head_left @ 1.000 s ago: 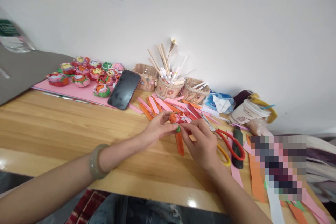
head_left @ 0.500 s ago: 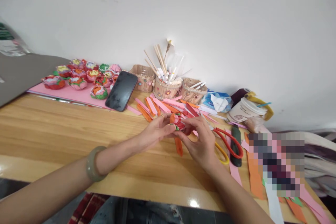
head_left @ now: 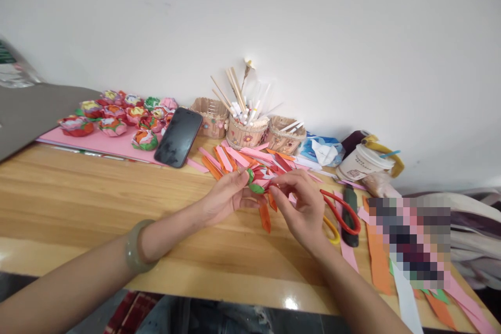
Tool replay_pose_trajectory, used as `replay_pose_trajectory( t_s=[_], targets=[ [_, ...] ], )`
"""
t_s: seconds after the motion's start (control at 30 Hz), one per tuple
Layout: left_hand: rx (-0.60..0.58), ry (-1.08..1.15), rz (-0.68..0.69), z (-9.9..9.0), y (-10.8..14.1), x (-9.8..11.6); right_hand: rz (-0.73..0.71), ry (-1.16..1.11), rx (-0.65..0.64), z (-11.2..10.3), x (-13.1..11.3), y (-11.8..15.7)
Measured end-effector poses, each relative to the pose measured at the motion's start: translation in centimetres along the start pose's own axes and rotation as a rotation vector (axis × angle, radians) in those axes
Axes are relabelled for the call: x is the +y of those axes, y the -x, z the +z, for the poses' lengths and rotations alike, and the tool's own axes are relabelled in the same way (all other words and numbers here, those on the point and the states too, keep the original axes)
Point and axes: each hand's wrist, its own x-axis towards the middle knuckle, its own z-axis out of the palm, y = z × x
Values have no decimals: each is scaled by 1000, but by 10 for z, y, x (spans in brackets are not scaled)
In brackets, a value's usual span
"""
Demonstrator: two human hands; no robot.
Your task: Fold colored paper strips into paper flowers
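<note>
A paper flower (head_left: 259,179) in pink, red and green is held between both hands above the table. My left hand (head_left: 230,191) grips it from the left, thumb on top near a green petal and fingers beneath. On its right side, the thumb and index finger of my right hand (head_left: 300,203) pinch the flower's edge. Behind the hands lies a heap of folded pink, orange and red paper strips (head_left: 230,159). Red-handled scissors (head_left: 344,214) rest just right of my right hand, their blades hidden behind it.
Finished paper flowers (head_left: 113,126) sit on pink sheets (head_left: 102,142) at the left, with a phone (head_left: 178,137) leaning beside them. Decorated baskets (head_left: 247,134) stand along the wall. A lidded cup (head_left: 362,163), a dark green tool (head_left: 349,216) and loose paper strips (head_left: 379,255) occupy the right.
The flower has been turned in my fingers, so its green petals now face up on the left. My right hand has shifted slightly outward. The whole view has moved a little.
</note>
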Motion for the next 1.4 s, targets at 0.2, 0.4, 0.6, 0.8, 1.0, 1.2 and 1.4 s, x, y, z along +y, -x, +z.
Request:
replay_pose_trajectory(
  t_s=[0.2,0.4,0.6,0.8,1.0,1.2,1.4],
  targets=[
    [126,4,22,4,-2,0,-5,4,-19,2,0,0],
    [111,-2,26,4,-2,1,47,4,-28,3,3,0],
    [76,20,46,4,-1,0,130,-62,-14,3,2,-2],
    [89,-2,102,6,-2,0,165,-102,-45,2,1,-2],
    [144,-66,108,6,-4,0,217,-176,-136,2,2,-3],
    [166,-197,160,-3,-4,-4,260,-199,-178,1,5,-3],
    [179,-239,157,-2,-5,-3,344,-232,-148,2,5,-4]
  ],
)
